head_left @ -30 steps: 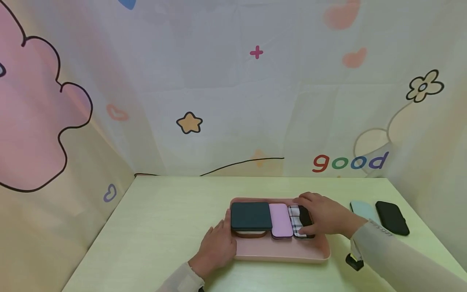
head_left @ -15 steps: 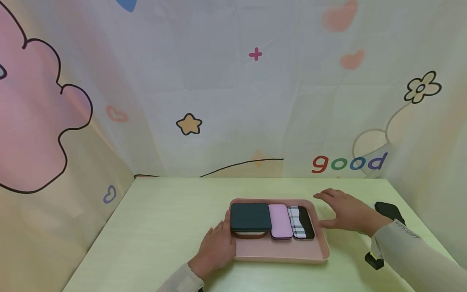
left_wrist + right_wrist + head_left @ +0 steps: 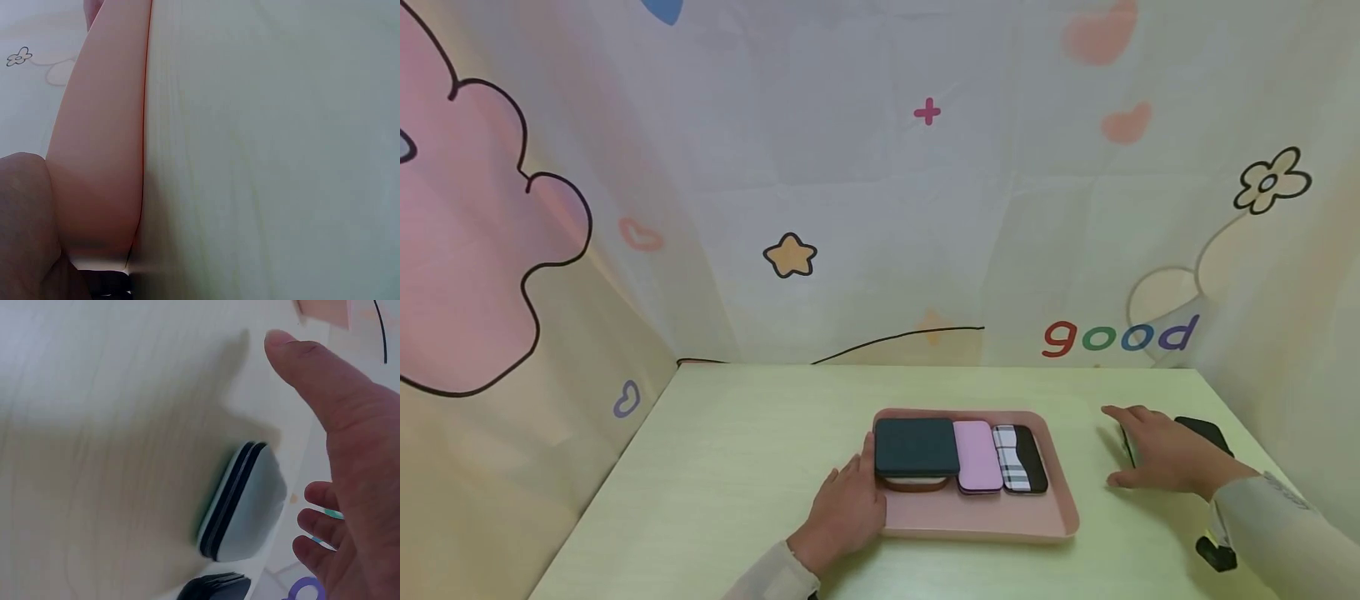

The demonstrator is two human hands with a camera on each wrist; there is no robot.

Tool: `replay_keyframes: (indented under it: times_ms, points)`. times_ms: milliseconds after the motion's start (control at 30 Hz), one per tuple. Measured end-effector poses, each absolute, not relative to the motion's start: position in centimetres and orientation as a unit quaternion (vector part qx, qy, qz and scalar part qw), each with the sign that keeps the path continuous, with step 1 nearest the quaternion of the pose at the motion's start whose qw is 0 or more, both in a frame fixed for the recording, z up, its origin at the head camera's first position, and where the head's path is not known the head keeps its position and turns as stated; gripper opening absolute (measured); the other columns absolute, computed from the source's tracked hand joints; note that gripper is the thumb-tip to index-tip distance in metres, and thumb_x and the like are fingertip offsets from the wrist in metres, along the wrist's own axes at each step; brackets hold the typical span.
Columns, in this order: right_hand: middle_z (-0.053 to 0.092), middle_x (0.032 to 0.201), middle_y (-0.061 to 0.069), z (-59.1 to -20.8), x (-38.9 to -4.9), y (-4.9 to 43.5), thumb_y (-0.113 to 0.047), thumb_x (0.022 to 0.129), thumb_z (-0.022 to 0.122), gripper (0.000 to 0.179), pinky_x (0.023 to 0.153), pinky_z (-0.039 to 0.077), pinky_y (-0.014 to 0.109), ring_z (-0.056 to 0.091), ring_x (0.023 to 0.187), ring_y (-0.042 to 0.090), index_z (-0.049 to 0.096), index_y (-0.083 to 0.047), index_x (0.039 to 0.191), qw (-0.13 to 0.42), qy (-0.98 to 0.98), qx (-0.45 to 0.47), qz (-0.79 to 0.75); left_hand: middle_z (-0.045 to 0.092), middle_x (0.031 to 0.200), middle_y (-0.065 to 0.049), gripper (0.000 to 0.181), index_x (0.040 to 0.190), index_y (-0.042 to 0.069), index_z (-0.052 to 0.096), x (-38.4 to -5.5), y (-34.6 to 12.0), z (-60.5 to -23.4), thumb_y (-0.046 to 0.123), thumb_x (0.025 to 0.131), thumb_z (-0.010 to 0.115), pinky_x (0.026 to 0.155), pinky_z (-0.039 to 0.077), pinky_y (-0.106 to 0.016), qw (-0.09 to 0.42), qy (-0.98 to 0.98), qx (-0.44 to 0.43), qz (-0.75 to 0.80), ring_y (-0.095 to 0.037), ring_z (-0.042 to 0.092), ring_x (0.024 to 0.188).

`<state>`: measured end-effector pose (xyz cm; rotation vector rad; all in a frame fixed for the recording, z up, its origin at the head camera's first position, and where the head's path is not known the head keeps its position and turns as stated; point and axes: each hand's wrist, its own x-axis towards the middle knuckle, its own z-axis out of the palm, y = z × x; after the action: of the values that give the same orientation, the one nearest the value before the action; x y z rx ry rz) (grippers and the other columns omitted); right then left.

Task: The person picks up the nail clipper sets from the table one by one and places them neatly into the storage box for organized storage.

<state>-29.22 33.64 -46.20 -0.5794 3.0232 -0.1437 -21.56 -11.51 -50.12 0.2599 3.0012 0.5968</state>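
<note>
My left hand (image 3: 844, 507) rests against the left side of a pink tray (image 3: 973, 515), fingers extended along its wall. The tray's outer side fills much of the left wrist view. Inside, a dark green square case (image 3: 916, 447) lies over a brown-edged item, beside a slim pink case (image 3: 977, 454) and a plaid-and-black case (image 3: 1021, 458). My right hand (image 3: 1168, 457) is spread over a pale mint case (image 3: 250, 506) with a dark band round its edge, thumb and fingers apart. In the head view that hand hides most of the mint case.
A black case (image 3: 1206, 433) lies beyond the right hand, partly covered by it. Behind the pale table (image 3: 737, 450) hangs a printed curtain (image 3: 880, 183). A dark wristband (image 3: 1216, 553) shows at the right sleeve.
My right hand has let go of the plaid-and-black case in the tray and moved right, out over the mint case. The left hand has stayed at the tray's side.
</note>
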Motion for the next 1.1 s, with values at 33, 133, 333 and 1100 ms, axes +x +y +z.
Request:
replay_keyframes:
  times_ms: [33,133,333,1100]
  points:
    - [0.051,0.137,0.030,-46.5,-29.2,33.9,-0.072,0.065,0.079,0.112,0.094,0.045,0.068,0.050,0.122,0.053,0.042,-0.005,0.146,0.028,0.981,-0.185,-0.046,0.049,0.150,-0.019,0.070,0.160,0.003,0.012,-21.5,-11.5,-50.1,0.024,0.100,0.041,0.112,0.036,-0.057,0.036,0.977,0.084,0.194,-0.031,0.046,0.141]
    - [0.051,0.137,0.030,-46.9,-29.4,34.6,-0.071,0.064,0.080,0.111,0.092,0.045,0.068,0.051,0.120,0.053,0.043,-0.004,0.145,0.026,0.982,-0.182,-0.045,0.049,0.149,-0.019,0.070,0.160,0.003,0.013,-21.5,-11.5,-50.1,0.023,0.100,0.043,0.112,0.036,-0.057,0.034,0.977,0.086,0.194,-0.031,0.046,0.140]
    - [0.049,0.138,0.032,-46.7,-29.6,35.0,-0.068,0.060,0.084,0.113,0.092,0.044,0.071,0.048,0.121,0.055,0.045,-0.004,0.145,0.045,0.983,-0.170,-0.044,0.049,0.149,-0.019,0.071,0.160,0.003,0.012,-21.4,-11.5,-50.0,0.023,0.100,0.043,0.112,0.036,-0.057,0.033,0.977,0.086,0.192,-0.031,0.046,0.140]
    - [0.042,0.138,0.040,-47.7,-30.8,37.3,-0.080,0.057,0.076,0.126,0.092,0.041,0.074,0.046,0.119,0.058,0.042,0.004,0.144,0.110,0.984,-0.124,-0.066,0.049,0.150,-0.018,0.070,0.160,0.003,0.013,-21.4,-11.6,-50.2,0.024,0.101,0.042,0.112,0.036,-0.057,0.031,0.977,0.084,0.196,-0.031,0.046,0.141]
